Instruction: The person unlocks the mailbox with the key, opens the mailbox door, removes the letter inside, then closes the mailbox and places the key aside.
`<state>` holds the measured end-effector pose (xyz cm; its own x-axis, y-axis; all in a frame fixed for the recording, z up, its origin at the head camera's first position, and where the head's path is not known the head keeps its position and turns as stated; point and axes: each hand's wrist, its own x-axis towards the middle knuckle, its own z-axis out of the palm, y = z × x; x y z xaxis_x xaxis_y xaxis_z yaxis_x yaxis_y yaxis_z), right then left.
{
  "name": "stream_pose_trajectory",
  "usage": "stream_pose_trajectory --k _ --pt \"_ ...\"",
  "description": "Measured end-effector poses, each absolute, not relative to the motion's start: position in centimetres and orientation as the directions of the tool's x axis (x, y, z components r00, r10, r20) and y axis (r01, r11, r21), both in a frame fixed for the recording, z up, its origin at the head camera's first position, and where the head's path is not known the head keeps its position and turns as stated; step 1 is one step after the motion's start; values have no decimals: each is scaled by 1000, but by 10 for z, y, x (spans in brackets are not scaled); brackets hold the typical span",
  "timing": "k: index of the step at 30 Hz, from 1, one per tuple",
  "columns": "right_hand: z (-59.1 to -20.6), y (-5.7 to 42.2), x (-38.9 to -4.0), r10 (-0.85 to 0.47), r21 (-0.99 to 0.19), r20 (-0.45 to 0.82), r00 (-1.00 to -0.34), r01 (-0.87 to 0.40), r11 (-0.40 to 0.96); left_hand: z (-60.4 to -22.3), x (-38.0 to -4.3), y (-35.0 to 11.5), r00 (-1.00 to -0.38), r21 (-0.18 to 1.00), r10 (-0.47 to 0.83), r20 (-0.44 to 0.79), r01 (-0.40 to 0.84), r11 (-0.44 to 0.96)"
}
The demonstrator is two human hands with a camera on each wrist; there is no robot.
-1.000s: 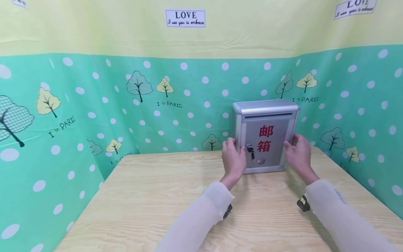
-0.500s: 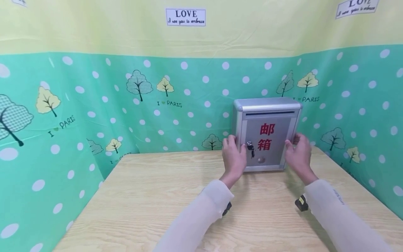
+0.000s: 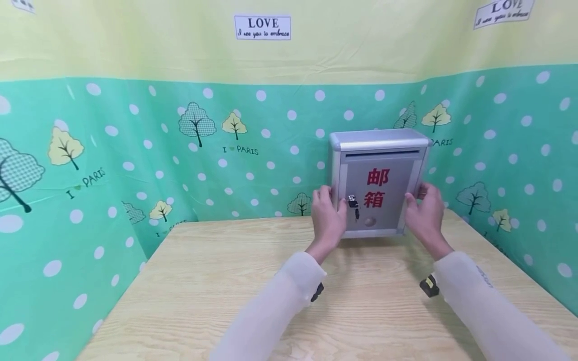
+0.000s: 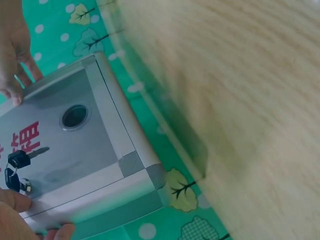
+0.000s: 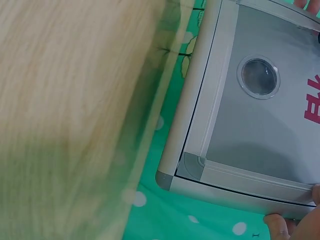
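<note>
A silver metal mailbox (image 3: 396,188) with red characters and a slot near its top is held upright, slightly tilted, over the far right part of the table. My left hand (image 3: 327,218) grips its left side, thumb on the front edge beside the lock. On the opposite side my right hand (image 3: 425,213) grips the edge, thumb at the front and fingers round the side. A key with a black head (image 4: 20,160) sits in the lock, with another hanging from it. Low on the front is a round window (image 5: 258,76). In both wrist views the box's bottom edge stands apart from the tabletop.
The wood-grain table (image 3: 203,281) runs up to a green and yellow patterned curtain (image 3: 253,175) behind and on both sides. The curtain at the back is close behind the mailbox. Black devices (image 3: 430,286) are worn under both wrists.
The mailbox has risen from the table, both hands going up with it and keeping their grip on its sides. The head view has shifted slightly.
</note>
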<state>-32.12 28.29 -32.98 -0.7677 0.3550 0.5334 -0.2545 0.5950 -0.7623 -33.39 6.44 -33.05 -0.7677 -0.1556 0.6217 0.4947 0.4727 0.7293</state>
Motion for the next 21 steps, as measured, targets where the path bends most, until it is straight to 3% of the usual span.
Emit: stream_pose_trajectory --k 9,21 --pt "-319 262 -316 331 -735 589 -737 -319 598 -317 -332 38 -754 716 -140 642 524 462" --pt "-315 226 -317 305 -742 594 -744 -361 564 -310 -332 -2 -738 703 -133 661 548 454"
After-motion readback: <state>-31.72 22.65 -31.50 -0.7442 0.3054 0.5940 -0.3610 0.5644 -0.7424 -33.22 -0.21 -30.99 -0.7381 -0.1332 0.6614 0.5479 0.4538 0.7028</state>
